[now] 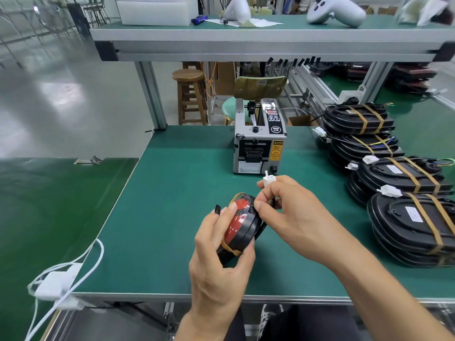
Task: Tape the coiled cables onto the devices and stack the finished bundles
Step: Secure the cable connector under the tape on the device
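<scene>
Green matting covers the bench [172, 193]; both hands, left [216, 254] and right [285, 212], grip the device [242, 226].

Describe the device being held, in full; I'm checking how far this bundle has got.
The device is a round, flat black unit with a glossy red face, held on edge above the green table. Black cable is coiled round its rim, and a strip of brownish tape crosses it. The left hand cradles it from below, fingers curled round it. The right hand pinches at its upper edge and also holds the cable's white connector. It is not yet stacked.
</scene>
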The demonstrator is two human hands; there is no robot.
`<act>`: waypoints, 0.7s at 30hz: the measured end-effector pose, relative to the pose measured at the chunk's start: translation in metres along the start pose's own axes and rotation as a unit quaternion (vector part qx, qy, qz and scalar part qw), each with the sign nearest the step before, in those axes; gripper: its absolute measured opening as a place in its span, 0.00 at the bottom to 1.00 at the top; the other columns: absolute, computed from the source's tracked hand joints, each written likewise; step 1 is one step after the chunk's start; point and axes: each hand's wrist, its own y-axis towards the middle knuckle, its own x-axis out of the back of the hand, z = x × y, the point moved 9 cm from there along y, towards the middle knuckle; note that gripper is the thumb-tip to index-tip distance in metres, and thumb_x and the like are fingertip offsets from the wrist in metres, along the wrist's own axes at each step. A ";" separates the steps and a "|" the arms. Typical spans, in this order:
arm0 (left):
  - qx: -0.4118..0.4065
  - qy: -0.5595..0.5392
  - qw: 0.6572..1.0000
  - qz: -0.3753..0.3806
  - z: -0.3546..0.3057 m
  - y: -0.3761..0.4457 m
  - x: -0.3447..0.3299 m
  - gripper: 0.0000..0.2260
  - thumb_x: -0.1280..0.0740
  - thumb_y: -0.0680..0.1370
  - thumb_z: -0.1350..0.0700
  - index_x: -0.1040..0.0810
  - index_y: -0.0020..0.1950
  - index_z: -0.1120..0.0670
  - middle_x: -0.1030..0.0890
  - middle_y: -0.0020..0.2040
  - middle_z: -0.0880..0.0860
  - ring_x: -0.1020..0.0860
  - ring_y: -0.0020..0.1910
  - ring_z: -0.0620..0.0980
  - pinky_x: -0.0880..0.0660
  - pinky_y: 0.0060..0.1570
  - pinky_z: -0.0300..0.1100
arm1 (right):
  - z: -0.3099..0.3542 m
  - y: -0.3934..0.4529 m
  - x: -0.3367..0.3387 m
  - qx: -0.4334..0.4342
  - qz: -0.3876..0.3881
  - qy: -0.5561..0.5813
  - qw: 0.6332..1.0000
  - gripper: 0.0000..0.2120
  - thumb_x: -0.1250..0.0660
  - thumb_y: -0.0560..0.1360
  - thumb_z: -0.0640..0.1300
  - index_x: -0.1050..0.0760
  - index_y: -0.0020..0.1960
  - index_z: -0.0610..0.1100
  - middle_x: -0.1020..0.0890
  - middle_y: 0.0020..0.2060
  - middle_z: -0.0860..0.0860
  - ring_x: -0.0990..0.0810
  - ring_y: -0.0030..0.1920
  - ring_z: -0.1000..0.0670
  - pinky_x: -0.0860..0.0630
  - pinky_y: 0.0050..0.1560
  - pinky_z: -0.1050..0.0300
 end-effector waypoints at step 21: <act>0.007 0.024 1.000 -0.007 -0.003 0.000 0.001 0.40 0.19 0.71 0.61 0.36 0.77 0.49 0.17 0.70 0.48 0.18 0.70 0.49 0.21 0.67 0.48 | -0.032 -0.006 -0.020 -0.090 -0.117 0.238 0.960 0.03 0.28 0.78 0.48 0.18 0.48 0.57 0.15 0.45 0.57 0.17 0.45 0.55 0.22 0.49 0.55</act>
